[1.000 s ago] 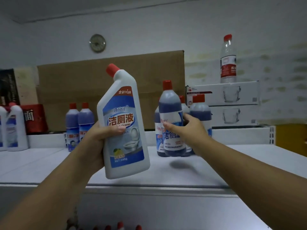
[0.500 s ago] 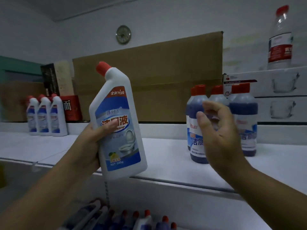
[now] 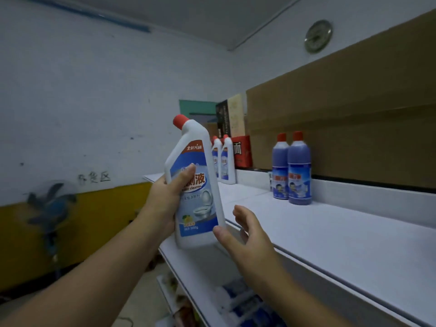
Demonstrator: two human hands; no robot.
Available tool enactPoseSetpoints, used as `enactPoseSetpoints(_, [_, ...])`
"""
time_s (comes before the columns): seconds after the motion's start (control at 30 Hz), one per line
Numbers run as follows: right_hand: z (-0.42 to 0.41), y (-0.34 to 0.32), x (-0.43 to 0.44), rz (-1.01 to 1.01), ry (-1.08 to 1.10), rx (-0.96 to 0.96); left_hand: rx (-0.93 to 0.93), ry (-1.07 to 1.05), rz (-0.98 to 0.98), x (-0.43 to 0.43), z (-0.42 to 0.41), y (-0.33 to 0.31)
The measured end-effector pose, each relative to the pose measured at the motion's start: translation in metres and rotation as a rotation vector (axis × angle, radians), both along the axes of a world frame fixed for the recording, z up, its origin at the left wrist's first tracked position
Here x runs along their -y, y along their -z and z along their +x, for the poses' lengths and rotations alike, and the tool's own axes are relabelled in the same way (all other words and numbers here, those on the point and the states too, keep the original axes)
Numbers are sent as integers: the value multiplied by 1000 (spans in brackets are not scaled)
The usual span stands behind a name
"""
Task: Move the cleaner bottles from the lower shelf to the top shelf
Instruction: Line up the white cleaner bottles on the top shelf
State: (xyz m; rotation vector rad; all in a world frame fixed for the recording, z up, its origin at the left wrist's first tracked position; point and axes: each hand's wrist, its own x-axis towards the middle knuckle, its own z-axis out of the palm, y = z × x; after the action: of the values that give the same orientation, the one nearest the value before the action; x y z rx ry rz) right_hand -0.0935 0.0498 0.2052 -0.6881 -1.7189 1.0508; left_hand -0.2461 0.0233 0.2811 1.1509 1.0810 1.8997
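Bottle sits gripped upright in your left hand, ready for the top shelf; your right hand, at its 4 o'clock, is loose-fingered and empty

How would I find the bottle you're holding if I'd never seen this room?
Find the long white top shelf below the brown cardboard. At its near left edge, the left hand grips a white cleaner bottle. Unlike the two purple bottles, it has a bent neck.

Three white cleaner bottles, two purple bottles, and seemingly several more blurred below.
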Motion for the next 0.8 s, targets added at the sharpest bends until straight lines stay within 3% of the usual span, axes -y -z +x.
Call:
enactPoseSetpoints(0.27, [-118, -1, -28, 52, -149, 19, -46, -164, 44, -1, -107, -7])
enactPoseSetpoints(0.5, [-221, -18, -66, 115, -87, 26, -58, -51, 95, -39, -218, -19])
enactPoseSetpoints(0.8, [-312, -20, -157, 114, -28, 67, -33, 35, 131, -152, -318, -19])
